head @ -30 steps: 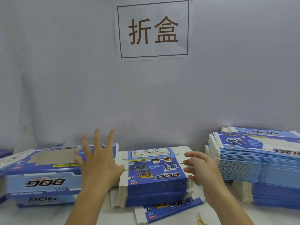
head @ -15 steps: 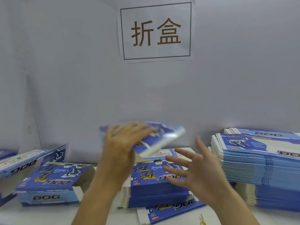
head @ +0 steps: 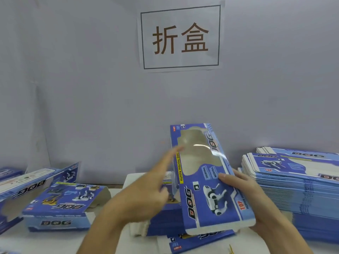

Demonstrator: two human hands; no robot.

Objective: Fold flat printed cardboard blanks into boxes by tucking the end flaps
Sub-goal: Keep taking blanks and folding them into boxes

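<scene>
The right hand (head: 244, 197) grasps a flat blue "DOG" blank (head: 205, 178) by its near right edge, thumb on the printed face and fingers underneath, holding it raised above the table and tilted so its far end with the clear window points up toward the wall. The left hand (head: 146, 191) is released — fingers extended and blurred, the index reaching toward the blank's left edge; whether it touches the card cannot be told. Directly beneath the held blank sits a low pile of flat blanks (head: 165, 222) on the white table (head: 113, 241), with one loose blank (head: 194, 241) lying at the near edge of that pile. To the right stands a much taller stack of blanks (head: 300, 195), and just behind it another stack shows only its top. On the left, a folded box (head: 60, 208) lies with its "DOG" side panel facing near, and beside it, farther left, a second box (head: 23, 186) rests at an angle. On the grey wall (head: 82, 88) hangs a paper sign (head: 180, 36) — two brown characters inside a thin rectangular frame
</scene>
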